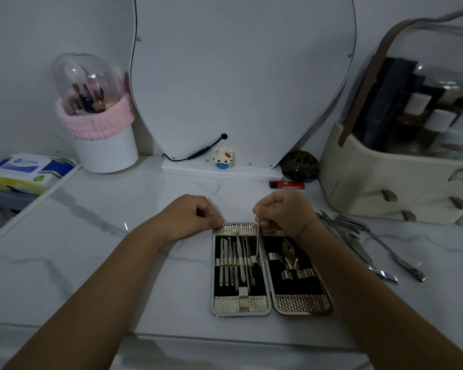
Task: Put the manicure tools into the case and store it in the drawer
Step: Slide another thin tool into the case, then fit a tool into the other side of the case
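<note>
Right grip (284, 212) pinching tool (258, 243) over case (241, 303)

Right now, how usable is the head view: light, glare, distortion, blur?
Head view: dim, bluish, underexposed. Wide-angle bending curves the cosmetics organiser and tabletop edges. Small glare spots on the marble and on the loose tools. The open case is fairly sharp; the thin tool in the right hand is faint.
</note>
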The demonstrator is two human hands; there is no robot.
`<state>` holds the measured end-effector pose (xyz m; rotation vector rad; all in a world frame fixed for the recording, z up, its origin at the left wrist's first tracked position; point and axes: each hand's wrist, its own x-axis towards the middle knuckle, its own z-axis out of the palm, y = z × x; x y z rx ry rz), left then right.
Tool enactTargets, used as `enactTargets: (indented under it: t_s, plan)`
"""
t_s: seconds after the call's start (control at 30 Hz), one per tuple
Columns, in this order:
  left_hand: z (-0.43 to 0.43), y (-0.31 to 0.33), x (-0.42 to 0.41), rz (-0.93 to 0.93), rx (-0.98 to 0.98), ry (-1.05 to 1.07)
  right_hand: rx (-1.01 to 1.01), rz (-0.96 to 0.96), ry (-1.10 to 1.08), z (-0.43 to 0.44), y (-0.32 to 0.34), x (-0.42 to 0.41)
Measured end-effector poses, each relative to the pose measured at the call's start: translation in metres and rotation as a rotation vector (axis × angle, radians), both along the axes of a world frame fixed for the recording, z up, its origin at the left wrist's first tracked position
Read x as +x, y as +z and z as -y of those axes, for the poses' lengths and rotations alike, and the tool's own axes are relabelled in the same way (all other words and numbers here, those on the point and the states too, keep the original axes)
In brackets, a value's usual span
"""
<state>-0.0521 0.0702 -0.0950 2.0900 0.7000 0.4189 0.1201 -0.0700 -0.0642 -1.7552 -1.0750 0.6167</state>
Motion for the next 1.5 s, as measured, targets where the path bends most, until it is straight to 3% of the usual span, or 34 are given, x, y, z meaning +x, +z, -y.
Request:
enactTargets:
  t_s: [0.23, 0.87, 1.23, 1.5]
  plan:
    - [0.0, -0.002, 0.0, 0.017, -0.012, 0.002, -0.001, -0.013, -0.054, 0.028, 0.007, 0.027]
    - [0.002, -0.002, 0.0, 0.028, -0.012, 0.012, -0.213, 0.253, 0.173, 0.038, 0.002, 0.027]
    - [0.004, -0.001, 0.001, 0.044, -0.031, 0.018, -0.171, 0.316, 0.174, 0.055, -0.004, 0.018]
    - [0.004, -0.001, 0.0, 0.04, -0.036, 0.023, -0.103, 0.251, 0.113, 0.058, -0.012, 0.014]
